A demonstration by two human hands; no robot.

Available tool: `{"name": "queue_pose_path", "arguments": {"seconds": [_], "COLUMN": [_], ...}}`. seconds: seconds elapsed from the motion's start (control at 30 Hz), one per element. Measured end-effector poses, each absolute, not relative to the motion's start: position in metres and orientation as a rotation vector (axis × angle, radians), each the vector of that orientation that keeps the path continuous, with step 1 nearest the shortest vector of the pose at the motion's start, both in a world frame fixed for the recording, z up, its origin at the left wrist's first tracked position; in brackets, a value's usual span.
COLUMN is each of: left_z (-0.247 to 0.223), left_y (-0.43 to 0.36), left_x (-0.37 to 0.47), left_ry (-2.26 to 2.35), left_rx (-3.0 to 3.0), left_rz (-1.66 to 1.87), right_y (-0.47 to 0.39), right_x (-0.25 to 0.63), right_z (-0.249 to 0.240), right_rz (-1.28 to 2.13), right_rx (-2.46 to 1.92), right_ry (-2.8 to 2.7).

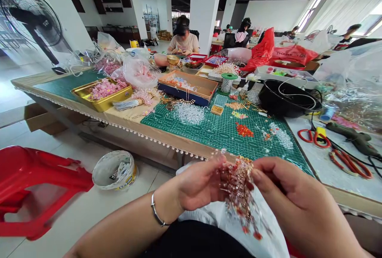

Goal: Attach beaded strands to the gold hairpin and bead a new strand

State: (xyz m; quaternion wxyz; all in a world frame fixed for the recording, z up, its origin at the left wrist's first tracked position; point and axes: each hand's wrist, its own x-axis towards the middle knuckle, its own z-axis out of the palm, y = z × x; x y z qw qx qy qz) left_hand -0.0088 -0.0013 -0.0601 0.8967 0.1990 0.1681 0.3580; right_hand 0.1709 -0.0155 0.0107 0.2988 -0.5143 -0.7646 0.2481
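Observation:
A beaded ornament (240, 190) with red and clear beads on thin wires hangs between my two hands above my lap. From its left side, my left hand (199, 184) holds it, with the fingers curled behind the beads. My right hand (279, 182) pinches its upper right edge between thumb and fingertips. Past my hands, the green cutting mat (185, 136) carries a pile of clear beads (189, 113), a small heap of red beads (244, 129) and more clear beads (281, 135) at the right.
Across the table stand a gold tin (110, 101), a blue-sided box (185, 96) and a black bowl (286, 99). Red-handled pliers (349, 164) and a glue gun (353, 136) lie right. A white bucket (115, 170) and red stool (38, 182) are on the floor. A person sits opposite.

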Motion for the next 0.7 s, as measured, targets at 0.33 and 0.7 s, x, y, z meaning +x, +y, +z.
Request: {"name": "queue_pose_path", "arguments": {"seconds": [0.33, 0.7], "left_z": [-0.053, -0.054], "left_y": [0.002, 0.009], "left_x": [-0.027, -0.016], "left_ry": [0.339, 0.383], "left_rx": [0.459, 0.4], "left_rz": [0.416, 0.779], "right_y": [0.013, -0.005], "right_x": [0.198, 0.193], "right_z": [0.007, 0.007], "right_rz": [-0.393, 1.077], "right_rx": [-0.887, -1.444], "right_ry": [-2.833, -2.095]}}
